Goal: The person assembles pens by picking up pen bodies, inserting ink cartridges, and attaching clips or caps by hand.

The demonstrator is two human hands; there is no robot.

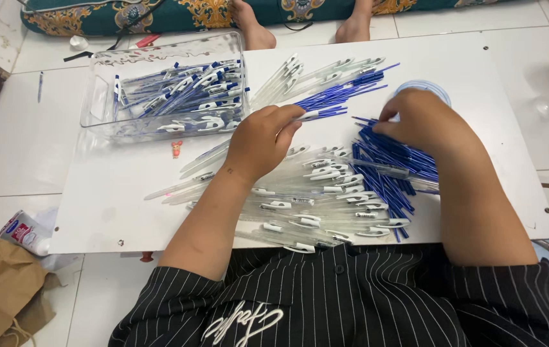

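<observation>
A white worktop [480,71] carries a clear plastic tray [101,96] of assembled pens at far left, clear pen barrels [300,212] near the middle, blue ink refills [387,170] to the right, and a small pink charm [177,149].

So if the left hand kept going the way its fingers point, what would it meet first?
Probably the loose bundle of blue refills just up and right of the left hand, whose fingers already pinch a clear pen barrel. Depth is hard to judge.
</observation>
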